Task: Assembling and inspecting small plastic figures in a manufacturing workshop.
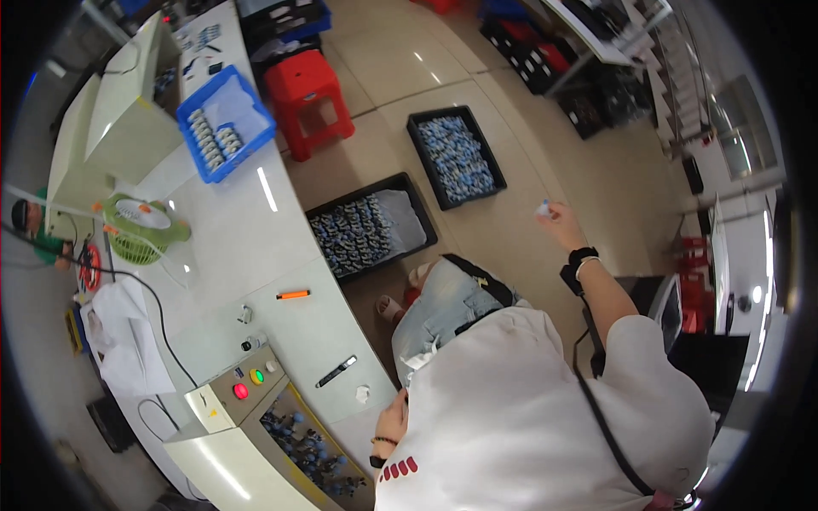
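Stretched out over the floor, my right hand (562,226) is closed in a pinch on a small white and blue part (543,208). Its exact kind is too small to make out. My left hand (392,422) is low by the table's edge, beside the beige machine (209,407); its fingers are mostly hidden, so their grip does not show. A crumpled white scrap (363,394) and a black marker (336,371) lie on the table near that hand. Many small blue and dark parts (311,447) show inside the machine's yellow-edged opening.
Two black crates, one with rows of parts (409,179) and one filled with blue parts (498,175), stand on the floor. A red stool (308,89) is beside the table. On the table are a blue tray (243,102), a green fan (141,238) and an orange pen (293,295).
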Motion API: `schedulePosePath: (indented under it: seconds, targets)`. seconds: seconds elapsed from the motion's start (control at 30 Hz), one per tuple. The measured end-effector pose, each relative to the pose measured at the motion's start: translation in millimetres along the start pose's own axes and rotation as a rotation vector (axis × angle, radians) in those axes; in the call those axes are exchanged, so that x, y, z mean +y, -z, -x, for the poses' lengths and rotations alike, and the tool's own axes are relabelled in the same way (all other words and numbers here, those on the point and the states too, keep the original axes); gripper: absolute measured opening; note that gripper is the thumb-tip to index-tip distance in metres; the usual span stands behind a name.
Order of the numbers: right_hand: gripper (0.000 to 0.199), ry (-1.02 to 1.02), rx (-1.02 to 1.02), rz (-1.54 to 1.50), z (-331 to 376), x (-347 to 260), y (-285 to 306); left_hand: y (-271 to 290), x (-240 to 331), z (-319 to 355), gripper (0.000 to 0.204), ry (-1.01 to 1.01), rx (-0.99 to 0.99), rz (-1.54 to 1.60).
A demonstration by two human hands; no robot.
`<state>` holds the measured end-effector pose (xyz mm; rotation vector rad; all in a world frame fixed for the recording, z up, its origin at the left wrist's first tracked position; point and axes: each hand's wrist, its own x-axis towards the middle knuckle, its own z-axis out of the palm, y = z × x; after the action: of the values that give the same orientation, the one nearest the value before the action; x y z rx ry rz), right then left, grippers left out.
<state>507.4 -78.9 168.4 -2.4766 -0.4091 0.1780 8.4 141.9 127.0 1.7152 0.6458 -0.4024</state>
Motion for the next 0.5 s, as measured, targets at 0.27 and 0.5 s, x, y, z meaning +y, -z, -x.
schedulePosePath:
  seconds: [0.27,0.5]
  targets:
    - [0.028,-0.385,0.333,0.287,146,127,69,70,65,-63,0.039,-0.204,-0.088,-0.326]
    - [0.025,-0.769,0.277,0.167,228,158,57,87,122,-175,0.042,-0.216,-0.313,-0.576]
